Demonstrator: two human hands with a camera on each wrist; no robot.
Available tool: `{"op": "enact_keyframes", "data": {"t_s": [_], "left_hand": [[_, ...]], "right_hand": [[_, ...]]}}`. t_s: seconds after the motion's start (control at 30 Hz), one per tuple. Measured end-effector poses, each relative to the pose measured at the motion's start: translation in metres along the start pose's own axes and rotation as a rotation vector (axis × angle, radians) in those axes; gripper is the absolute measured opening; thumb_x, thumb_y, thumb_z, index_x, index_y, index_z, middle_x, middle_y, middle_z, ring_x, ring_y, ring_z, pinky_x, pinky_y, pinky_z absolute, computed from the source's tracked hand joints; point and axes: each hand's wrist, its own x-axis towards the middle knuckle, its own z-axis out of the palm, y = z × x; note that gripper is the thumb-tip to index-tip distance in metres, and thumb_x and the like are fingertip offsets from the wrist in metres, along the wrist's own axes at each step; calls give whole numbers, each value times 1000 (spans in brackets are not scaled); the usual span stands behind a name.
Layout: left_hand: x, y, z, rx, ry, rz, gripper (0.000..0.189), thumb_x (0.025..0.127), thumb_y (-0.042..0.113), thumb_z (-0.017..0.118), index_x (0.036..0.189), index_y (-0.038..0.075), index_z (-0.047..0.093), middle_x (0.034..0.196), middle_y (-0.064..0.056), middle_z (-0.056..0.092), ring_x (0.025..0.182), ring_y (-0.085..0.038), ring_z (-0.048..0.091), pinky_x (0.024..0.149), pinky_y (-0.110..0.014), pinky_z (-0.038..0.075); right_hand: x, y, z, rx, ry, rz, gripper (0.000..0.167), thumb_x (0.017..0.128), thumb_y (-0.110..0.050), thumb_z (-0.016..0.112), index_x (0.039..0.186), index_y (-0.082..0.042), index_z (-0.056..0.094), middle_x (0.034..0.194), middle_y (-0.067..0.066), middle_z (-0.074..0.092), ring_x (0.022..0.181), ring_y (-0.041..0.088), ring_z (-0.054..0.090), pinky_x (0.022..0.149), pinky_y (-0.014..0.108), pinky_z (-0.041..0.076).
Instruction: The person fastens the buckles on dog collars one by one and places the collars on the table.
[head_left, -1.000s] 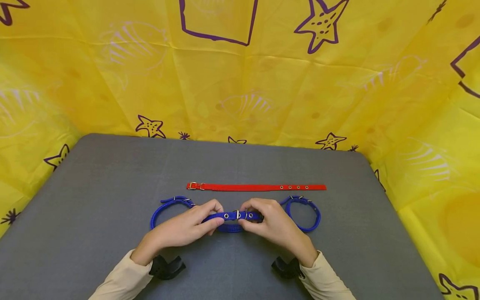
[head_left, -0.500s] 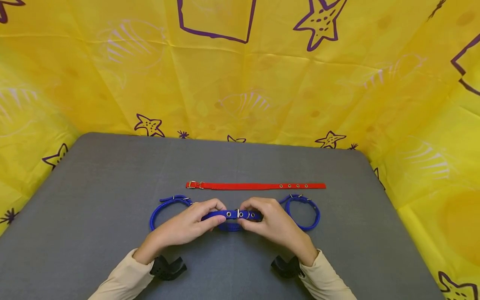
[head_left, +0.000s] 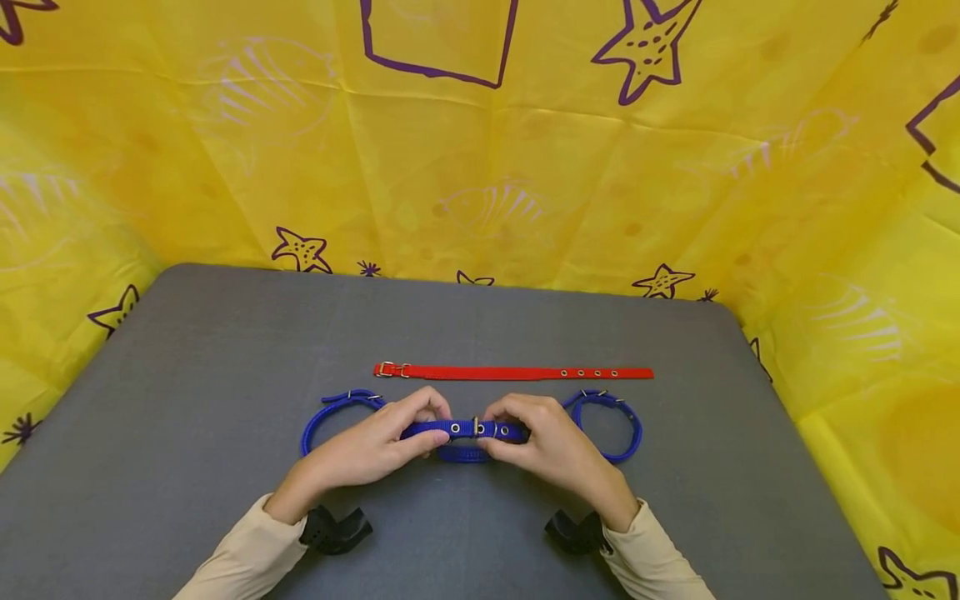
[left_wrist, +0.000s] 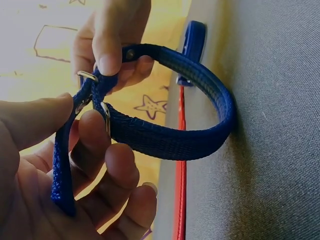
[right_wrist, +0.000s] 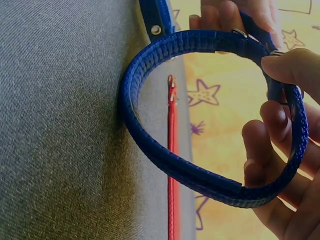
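A blue dog collar, bent into a loop with its strap through a metal buckle, is held between my two hands. My left hand pinches the strap between thumb and fingers just left of the buckle; in the left wrist view the strap's free end hangs past the thumb into the palm. My right hand pinches the collar right of the buckle, thumb on the strap. Metal eyelets show on both sides of the buckle. The loop's lower side hangs close over the grey table.
A red collar lies stretched out behind the hands, buckle to the left. One looped blue collar lies at the left, partly covered by the left hand, and another blue collar at the right. Yellow printed cloth surrounds the table.
The eyelets sit slightly farther right relative to the buckle than a second ago. Both hands keep their grip in nearly the same place, and the other collars have not moved.
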Motion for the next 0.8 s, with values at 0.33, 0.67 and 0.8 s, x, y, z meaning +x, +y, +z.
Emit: {"op": "enact_keyframes", "data": {"t_s": [0.33, 0.67, 0.8], "left_hand": [[2, -3, 1, 32, 45, 11, 11, 100, 33, 60, 102, 23, 61, 79, 8, 59, 68, -4, 52, 60, -22, 43], [3, -3, 4, 70, 134, 138, 7, 93, 24, 70, 95, 23, 63, 92, 7, 57, 79, -4, 54, 68, -22, 48], [5, -5, 7, 67, 165, 182, 9, 91, 21, 72, 94, 22, 64, 90, 8, 57, 79, -3, 54, 69, -22, 49]], "right_hand": [[-1, 0, 1, -8, -14, 16, 15, 84, -20, 79, 94, -15, 69, 85, -8, 68, 73, 0, 54, 64, 18, 47], [0, -2, 1, -6, -14, 8, 13, 86, -19, 78, 94, -15, 69, 87, -6, 69, 75, 2, 57, 66, 18, 49], [0, -2, 2, -5, -13, 5, 13, 85, -18, 78, 95, -14, 69, 87, -6, 69, 76, 2, 57, 67, 19, 49]]}}
